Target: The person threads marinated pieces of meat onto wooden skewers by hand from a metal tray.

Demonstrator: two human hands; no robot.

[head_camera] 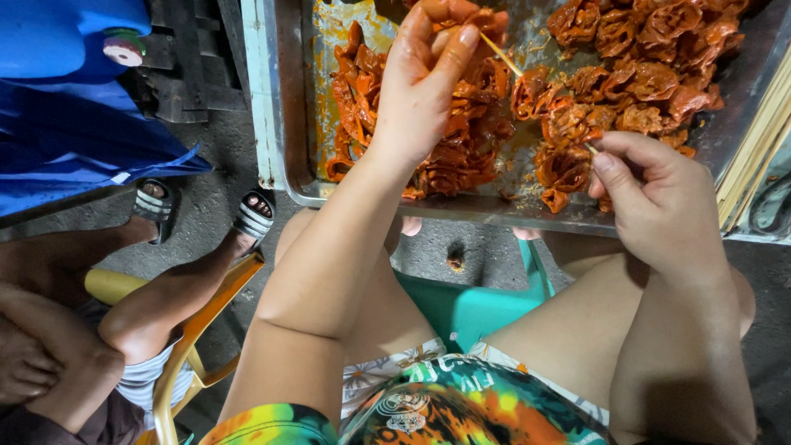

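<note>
A metal tray [265, 99] holds many orange-red marinated meat pieces [634, 78]. A thin bamboo skewer [504, 58] runs between my two hands, with several folded meat pieces [560, 132] threaded on it. My left hand [428, 74] is over the tray's middle, pinching the skewer's far end together with a piece of meat. My right hand [659, 198] is at the tray's near edge, fingers closed on the skewer's near end.
Bare bamboo sticks [754, 156] lie stacked at the tray's right edge. I sit on a teal plastic stool [470, 309]. Another person sits at left on a yellow chair [194, 330], sandalled feet [251, 216] near the tray. A blue container [66, 41] stands at top left.
</note>
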